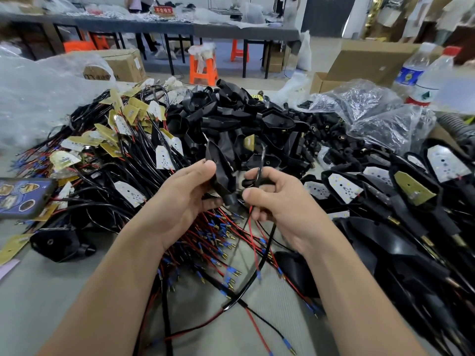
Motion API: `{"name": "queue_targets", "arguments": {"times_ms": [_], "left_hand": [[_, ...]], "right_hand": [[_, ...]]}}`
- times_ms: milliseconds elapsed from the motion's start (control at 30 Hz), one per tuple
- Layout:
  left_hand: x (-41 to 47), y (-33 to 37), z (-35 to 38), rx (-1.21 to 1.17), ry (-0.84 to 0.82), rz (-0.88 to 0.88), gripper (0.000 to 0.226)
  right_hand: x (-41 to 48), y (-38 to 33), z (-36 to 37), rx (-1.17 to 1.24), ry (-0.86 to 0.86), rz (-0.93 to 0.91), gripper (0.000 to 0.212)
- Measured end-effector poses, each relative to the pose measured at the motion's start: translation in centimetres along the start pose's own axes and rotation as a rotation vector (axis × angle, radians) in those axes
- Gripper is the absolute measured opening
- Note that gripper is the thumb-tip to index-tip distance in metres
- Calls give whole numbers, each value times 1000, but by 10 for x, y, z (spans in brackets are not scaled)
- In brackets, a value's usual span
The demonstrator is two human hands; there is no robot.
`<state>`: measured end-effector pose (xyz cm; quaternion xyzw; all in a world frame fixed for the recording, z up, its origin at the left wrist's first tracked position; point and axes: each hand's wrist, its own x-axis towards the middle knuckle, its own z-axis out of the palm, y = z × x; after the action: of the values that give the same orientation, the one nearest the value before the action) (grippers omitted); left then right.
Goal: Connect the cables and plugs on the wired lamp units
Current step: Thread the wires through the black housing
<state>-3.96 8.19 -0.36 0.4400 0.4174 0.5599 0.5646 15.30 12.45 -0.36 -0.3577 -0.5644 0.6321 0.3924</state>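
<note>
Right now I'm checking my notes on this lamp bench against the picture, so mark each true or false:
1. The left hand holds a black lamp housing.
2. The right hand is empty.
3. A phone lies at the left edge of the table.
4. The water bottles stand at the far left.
1. True: the left hand grips a black lamp housing.
2. False: the right hand holds a black cable.
3. True: the phone lies there.
4. False: the water bottles stand at the far right.
</note>
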Motion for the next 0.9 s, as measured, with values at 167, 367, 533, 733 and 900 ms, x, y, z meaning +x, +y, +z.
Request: {"name": "queue_targets", "arguments": {"times_ms": [167,367,533,733,900], "left_hand": [[-1,2,1,-8,-45,-51,46],[-8,-1,13,21,-152,-169,41],[-6,-1,9,15,-128,-223,37],[-6,-3,3,95,-200,-193,33],[-2,-5,0,169,-118,-86,34]], "right_hand": [[0,-5,-10,40,6,-71,21],[-3,-16,-14,104,16,-178,21],[-4,-23,-18,160,153,-228,20],[-3,-17,-12,128,212,-214,18],[-4,-9,-9,123,120,-167,17]]}}
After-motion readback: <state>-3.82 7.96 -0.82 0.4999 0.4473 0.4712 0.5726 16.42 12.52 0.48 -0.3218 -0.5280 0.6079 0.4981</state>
